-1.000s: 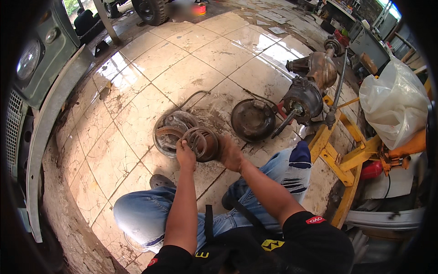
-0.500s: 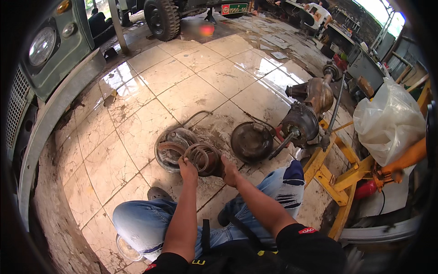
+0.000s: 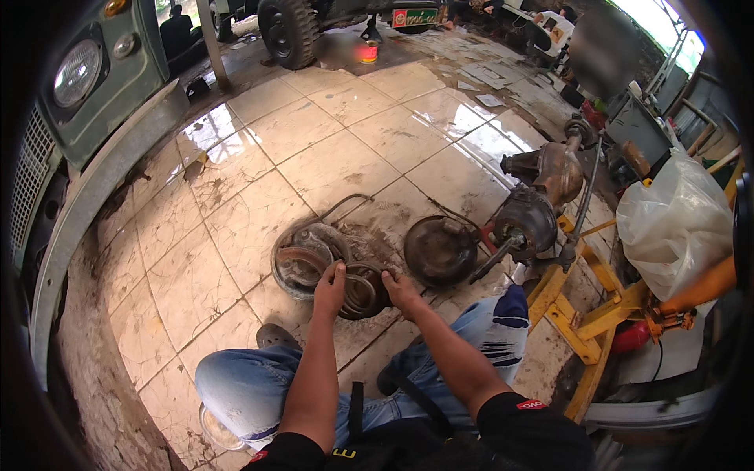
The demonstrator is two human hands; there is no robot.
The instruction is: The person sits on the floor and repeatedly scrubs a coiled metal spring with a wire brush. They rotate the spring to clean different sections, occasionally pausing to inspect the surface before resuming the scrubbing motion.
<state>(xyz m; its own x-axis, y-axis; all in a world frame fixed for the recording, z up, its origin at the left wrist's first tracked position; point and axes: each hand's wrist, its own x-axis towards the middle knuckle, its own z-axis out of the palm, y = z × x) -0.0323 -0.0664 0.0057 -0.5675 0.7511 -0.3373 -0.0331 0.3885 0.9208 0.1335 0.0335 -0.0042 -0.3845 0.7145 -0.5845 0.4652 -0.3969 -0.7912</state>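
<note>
I sit on a tiled floor with my knees bent, in torn blue jeans. My left hand grips the left rim of a small rusty round brake part that stands between my feet. My right hand holds the same part on its right side. Just left of it lies a larger dirty brake backing plate with a curved shoe and a cable looping away from it. A dark brake drum lies to the right, apart from my hands.
A rusty axle with differential rests on a yellow stand at the right. A white plastic bag hangs further right. A green vehicle front is at the left, a wheel at the back.
The view has tilted down and drawn closer. Both hands stay on the round brake part, which has hardly moved.
</note>
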